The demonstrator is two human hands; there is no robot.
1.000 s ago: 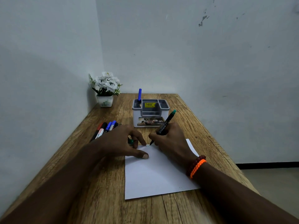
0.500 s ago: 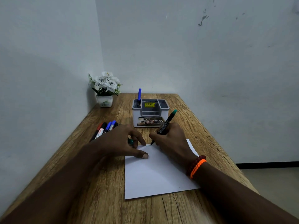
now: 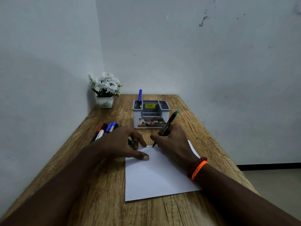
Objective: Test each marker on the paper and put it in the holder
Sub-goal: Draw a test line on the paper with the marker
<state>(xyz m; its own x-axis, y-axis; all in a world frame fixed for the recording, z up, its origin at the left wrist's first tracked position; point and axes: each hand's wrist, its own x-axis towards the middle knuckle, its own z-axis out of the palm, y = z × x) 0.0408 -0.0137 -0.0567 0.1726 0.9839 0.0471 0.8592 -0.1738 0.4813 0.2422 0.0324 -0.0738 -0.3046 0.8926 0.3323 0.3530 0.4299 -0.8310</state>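
Little moved: green marker tip creeps right, zigzag slightly longer at paper top edge. Right hand pinches barrel pen-style. Left hand curls round green cap, thumb pinning sheet. Keep stroke light, sheet pinned; recap firmly before holder.

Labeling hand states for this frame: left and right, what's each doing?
Left hand: holding the green cap, thumb on the paper.
Right hand: holding the green marker, tip on paper.
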